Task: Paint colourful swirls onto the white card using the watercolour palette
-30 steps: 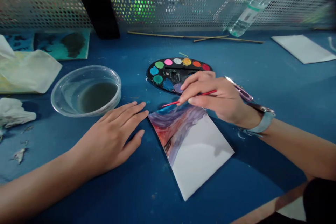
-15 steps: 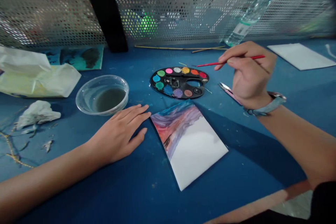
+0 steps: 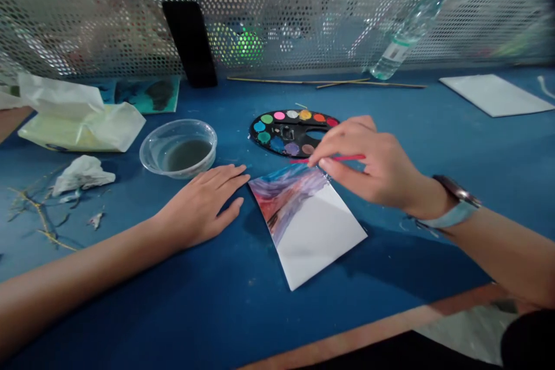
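Plastic bowl (image 3: 151, 151) beside left hand (image 3: 203, 205); right hand (image 3: 373, 166) partly hides palette (image 3: 300, 134).

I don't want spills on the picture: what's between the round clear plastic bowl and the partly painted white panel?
In the head view, the bare left hand, palm down on the blue table, has its fingers between the bowl and the panel.
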A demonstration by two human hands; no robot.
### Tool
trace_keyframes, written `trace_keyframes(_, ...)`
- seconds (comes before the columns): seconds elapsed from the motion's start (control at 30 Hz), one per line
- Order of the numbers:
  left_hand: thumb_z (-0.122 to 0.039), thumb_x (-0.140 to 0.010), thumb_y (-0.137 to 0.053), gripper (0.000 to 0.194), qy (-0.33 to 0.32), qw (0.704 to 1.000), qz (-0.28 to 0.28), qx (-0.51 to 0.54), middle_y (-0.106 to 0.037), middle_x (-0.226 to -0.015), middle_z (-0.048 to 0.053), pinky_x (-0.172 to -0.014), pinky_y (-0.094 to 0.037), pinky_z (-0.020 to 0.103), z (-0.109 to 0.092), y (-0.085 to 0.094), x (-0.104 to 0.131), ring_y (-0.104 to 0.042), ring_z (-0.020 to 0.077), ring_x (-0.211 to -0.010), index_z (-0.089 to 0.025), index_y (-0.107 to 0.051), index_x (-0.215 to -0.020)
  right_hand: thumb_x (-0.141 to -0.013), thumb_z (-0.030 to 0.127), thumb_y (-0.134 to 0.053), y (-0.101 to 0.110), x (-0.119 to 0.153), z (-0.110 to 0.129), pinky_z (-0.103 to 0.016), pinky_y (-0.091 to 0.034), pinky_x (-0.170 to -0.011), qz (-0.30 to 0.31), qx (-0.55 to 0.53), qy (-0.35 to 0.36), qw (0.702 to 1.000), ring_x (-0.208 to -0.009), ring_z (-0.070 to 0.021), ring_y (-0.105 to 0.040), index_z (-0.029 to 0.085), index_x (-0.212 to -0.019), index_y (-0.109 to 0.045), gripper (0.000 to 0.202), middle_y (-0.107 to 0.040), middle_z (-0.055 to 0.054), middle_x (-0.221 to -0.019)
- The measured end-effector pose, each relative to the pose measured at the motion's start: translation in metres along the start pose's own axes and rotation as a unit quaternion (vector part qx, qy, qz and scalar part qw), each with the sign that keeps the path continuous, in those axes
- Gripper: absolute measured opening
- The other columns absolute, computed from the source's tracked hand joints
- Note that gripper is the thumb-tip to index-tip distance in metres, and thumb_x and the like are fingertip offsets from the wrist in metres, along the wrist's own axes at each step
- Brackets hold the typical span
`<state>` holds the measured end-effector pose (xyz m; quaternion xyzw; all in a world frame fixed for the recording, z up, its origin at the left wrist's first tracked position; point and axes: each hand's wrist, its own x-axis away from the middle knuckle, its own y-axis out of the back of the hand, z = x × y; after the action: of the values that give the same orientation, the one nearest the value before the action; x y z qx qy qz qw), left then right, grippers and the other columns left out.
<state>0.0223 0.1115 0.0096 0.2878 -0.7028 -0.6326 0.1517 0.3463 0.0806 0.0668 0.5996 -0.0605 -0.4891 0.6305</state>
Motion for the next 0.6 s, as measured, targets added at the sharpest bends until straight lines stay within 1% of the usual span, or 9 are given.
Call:
trace_keyframes(0.07,-0.044,-0.109,-0.033,0.057,-0.002,1.0,-0.003,0.0,-0.056,-0.154,0.017,-0.121,-0.042,0.057,0.001,-0.001,0.0,-0.052,0.0341,-0.145,-0.011,-0.06,-0.146,-0.099,0.022,-0.056,0.0,0.011,0.006,-0.042,-0.041,-0.096,0.018,0.005,0.011,1.0,-0.094,-0.0199,-0.071,0.024,-0.095,-0.074,0.019,-0.078,0.0,-0.093)
trace_keyframes(0.13,-0.044,-0.109,-0.033,0.056,-0.003,1.0,-0.005,0.0,-0.056,-0.154,0.016,-0.121,-0.042,0.056,0.001,-0.002,0.001,-0.052,0.0339,-0.145,-0.012,-0.061,-0.146,-0.099,0.022,-0.056,-0.002,0.016,0.003,-0.042,-0.041,-0.096,0.012,0.022,0.006,1.0,-0.095,-0.0204,-0.072,0.025,-0.097,-0.075,0.019,-0.078,0.0,-0.094)
trace_keyframes(0.17,-0.044,-0.109,-0.033,0.056,-0.003,1.0,-0.006,0.0,-0.056,-0.155,0.016,-0.121,-0.042,0.056,0.001,-0.003,0.001,-0.052,0.034,-0.145,-0.013,-0.061,-0.146,-0.099,0.023,-0.056,-0.004,0.015,-0.002,-0.042,-0.041,-0.096,0.006,0.027,-0.008,1.0,-0.097,-0.021,-0.072,0.025,-0.098,-0.075,0.019,-0.079,-0.001,-0.095)
trace_keyframes(0.27,-0.043,-0.109,-0.033,0.055,-0.004,1.0,-0.007,-0.001,-0.055,-0.155,0.016,-0.121,-0.042,0.058,0.002,-0.003,0.001,-0.052,0.0345,-0.145,-0.012,-0.062,-0.145,-0.1,0.028,-0.056,-0.011,0.003,-0.025,-0.045,-0.041,-0.098,0.003,0.007,-0.087,0.996,-0.101,-0.0234,-0.071,0.027,-0.1,-0.077,0.021,-0.08,-0.001,-0.102)
trace_keyframes(0.37,-0.043,-0.11,-0.032,0.055,-0.004,1.0,-0.004,-0.002,-0.055,-0.156,0.015,-0.121,-0.042,0.057,0.002,-0.003,0.001,-0.052,0.0334,-0.145,-0.013,-0.06,-0.147,-0.098,0.033,-0.057,-0.019,-0.011,-0.044,-0.047,-0.041,-0.1,0.007,-0.056,-0.157,0.986,-0.1,-0.0253,-0.07,0.027,-0.098,-0.077,0.021,-0.081,-0.002,-0.098)
trace_keyframes(0.47,-0.044,-0.11,-0.033,0.055,-0.001,1.0,-0.001,-0.003,-0.054,-0.157,0.013,-0.122,-0.041,0.055,0.003,-0.003,0.002,-0.05,0.031,-0.146,-0.014,-0.057,-0.149,-0.097,0.035,-0.058,-0.022,-0.014,-0.048,-0.048,-0.04,-0.102,-0.009,-0.099,-0.168,0.981,-0.096,-0.0246,-0.07,0.027,-0.096,-0.077,0.021,-0.08,-0.002,-0.095)
trace_keyframes(0.6,-0.045,-0.11,-0.034,0.054,-0.004,1.0,-0.004,-0.005,-0.054,-0.158,0.011,-0.122,-0.041,0.055,0.005,-0.005,0.003,-0.05,0.0296,-0.147,-0.014,-0.057,-0.149,-0.095,0.032,-0.059,-0.019,-0.008,-0.048,-0.049,-0.037,-0.104,-0.054,-0.09,-0.179,0.978,-0.094,-0.023,-0.068,0.027,-0.093,-0.078,0.02,-0.08,-0.001,-0.098)
